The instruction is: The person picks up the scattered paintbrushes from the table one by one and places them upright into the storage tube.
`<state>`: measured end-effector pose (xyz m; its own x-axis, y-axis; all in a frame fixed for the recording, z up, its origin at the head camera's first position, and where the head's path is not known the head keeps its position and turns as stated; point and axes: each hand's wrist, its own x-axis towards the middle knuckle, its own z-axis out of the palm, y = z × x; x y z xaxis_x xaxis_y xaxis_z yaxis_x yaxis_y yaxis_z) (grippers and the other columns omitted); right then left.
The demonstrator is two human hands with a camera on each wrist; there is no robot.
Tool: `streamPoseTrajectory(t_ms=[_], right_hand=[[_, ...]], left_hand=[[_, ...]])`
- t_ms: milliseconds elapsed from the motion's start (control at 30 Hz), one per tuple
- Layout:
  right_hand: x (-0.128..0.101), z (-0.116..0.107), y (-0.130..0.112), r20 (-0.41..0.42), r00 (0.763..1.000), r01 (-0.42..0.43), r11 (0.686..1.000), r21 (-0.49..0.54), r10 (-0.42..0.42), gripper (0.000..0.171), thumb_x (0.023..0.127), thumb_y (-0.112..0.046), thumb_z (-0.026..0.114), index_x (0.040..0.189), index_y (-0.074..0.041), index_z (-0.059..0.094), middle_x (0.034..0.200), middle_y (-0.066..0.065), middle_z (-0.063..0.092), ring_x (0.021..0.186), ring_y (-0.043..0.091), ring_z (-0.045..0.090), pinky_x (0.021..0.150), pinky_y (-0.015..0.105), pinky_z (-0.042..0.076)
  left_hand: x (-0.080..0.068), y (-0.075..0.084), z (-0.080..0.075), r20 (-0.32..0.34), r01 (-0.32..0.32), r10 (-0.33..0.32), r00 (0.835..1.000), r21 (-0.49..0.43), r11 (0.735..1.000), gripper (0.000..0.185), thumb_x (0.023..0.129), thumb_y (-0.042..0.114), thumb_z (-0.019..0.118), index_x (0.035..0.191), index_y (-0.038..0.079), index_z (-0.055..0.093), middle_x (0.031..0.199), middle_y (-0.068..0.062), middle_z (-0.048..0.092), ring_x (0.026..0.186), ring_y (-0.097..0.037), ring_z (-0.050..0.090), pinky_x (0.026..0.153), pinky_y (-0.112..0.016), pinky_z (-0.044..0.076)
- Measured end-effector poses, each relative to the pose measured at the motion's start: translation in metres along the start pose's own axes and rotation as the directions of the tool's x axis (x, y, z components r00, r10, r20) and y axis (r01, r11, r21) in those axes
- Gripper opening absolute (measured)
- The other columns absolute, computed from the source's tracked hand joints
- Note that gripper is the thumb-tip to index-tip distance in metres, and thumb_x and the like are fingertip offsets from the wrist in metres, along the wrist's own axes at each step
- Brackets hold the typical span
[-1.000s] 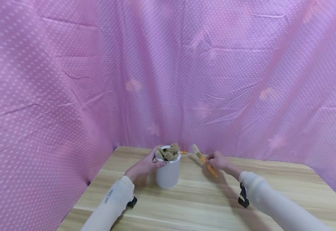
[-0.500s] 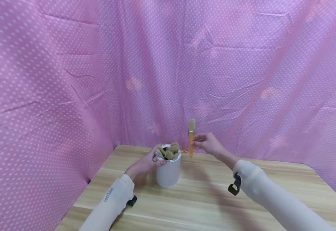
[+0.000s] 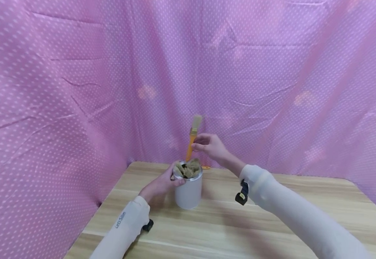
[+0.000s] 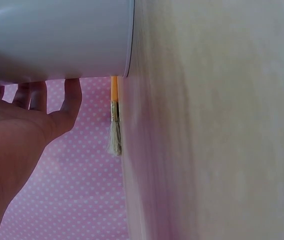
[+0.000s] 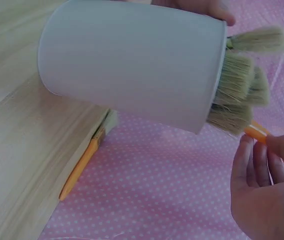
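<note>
A white can point(image 3: 188, 192) stands on the wooden table point(image 3: 272, 216), with several brushes point(image 3: 188, 169) in it, bristles up. My left hand point(image 3: 172, 178) grips the can's left side near the rim. My right hand point(image 3: 197, 145) pinches an orange-handled brush point(image 3: 192, 138) upright just above the can, bristles up and the handle tip at the can's mouth. In the right wrist view the orange handle point(image 5: 256, 132) shows at the fingertips of my right hand point(image 5: 254, 155), next to the can point(image 5: 132, 65). The left wrist view shows my left hand point(image 4: 42, 107) around the can point(image 4: 57, 40).
Another orange-handled brush point(image 3: 205, 167) lies flat on the table behind the can, by the pink dotted cloth point(image 3: 78, 90); this lying brush point(image 5: 87, 155) also shows from the right wrist, and the same brush point(image 4: 114, 115) from the left. The cloth closes in the table's back and sides.
My right hand has lifted its brush off the table, turned it upright and carried it left over the can. The left hand and the can have stayed put.
</note>
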<state>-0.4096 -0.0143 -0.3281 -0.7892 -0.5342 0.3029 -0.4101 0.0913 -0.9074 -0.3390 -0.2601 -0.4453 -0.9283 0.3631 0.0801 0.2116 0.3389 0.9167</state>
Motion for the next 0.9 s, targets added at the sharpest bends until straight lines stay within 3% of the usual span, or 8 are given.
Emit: streamPoseTrajectory(t_ms=[167, 433, 700, 900], right_hand=[[-0.001, 0.006, 0.001, 0.089, 0.996, -0.018, 0.999, -0.027, 0.020, 0.025, 0.093, -0.010, 0.075, 0.116, -0.002, 0.069, 0.109, 0.009, 0.073, 0.105, 0.026, 0.068, 0.097, 0.041, 0.052], [-0.011, 0.002, 0.011, 0.150, 0.988, -0.027, 0.998, -0.060, 0.036, 0.051, 0.090, -0.034, 0.080, 0.133, -0.010, 0.065, 0.123, 0.003, 0.069, 0.116, 0.021, 0.063, 0.103, 0.042, 0.048], [-0.020, -0.005, 0.027, 0.070, 0.994, -0.075, 0.995, -0.067, 0.079, 0.053, 0.095, -0.045, 0.071, 0.133, -0.008, 0.066, 0.128, 0.004, 0.067, 0.122, 0.025, 0.059, 0.107, 0.048, 0.043], [-0.023, -0.009, 0.061, -0.021, 0.985, -0.170, 0.985, -0.031, 0.169, 0.051, 0.098, -0.045, 0.067, 0.126, -0.003, 0.067, 0.116, 0.010, 0.071, 0.107, 0.025, 0.067, 0.100, 0.046, 0.050]], left_hand=[[0.000, 0.005, -0.001, -0.006, -0.013, 0.013, 1.000, 0.021, 1.000, 0.094, 0.092, 0.050, 0.072, 0.162, 0.022, 0.016, 0.156, -0.006, 0.038, 0.145, -0.029, 0.030, 0.117, -0.062, 0.018], [-0.003, 0.002, 0.001, 0.000, -0.021, 0.021, 1.000, 0.008, 1.000, 0.095, 0.094, 0.046, 0.072, 0.163, 0.020, 0.011, 0.160, -0.010, 0.033, 0.147, -0.031, 0.027, 0.117, -0.063, 0.015], [-0.005, 0.003, 0.001, -0.004, -0.005, 0.005, 1.000, 0.036, 0.999, 0.096, 0.093, 0.049, 0.071, 0.163, 0.026, 0.010, 0.163, -0.010, 0.028, 0.149, -0.031, 0.023, 0.117, -0.062, 0.015], [-0.002, 0.003, 0.001, -0.009, -0.023, 0.024, 1.000, 0.058, 0.998, 0.093, 0.094, 0.048, 0.070, 0.163, 0.028, 0.011, 0.164, -0.011, 0.026, 0.149, -0.032, 0.022, 0.117, -0.062, 0.015]])
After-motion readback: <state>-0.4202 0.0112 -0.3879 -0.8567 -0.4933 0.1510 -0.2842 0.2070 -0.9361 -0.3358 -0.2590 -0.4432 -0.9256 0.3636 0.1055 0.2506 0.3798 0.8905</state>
